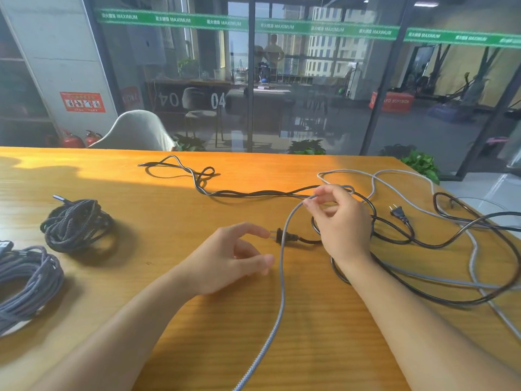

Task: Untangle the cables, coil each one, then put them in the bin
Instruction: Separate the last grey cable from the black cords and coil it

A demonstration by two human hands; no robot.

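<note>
Cables (394, 238) sprawl tangled across the desk (141, 277), running off the right edge. Right hand (342, 221) pinches the grey braided cable (282, 277); left hand (234, 258) hovers loosely open, empty.

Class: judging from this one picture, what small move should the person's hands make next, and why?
Probably the open left hand should take the grey braided cable below the right hand, which pinches it, and draw it clear: it crosses the black plug and black power cords.
</note>
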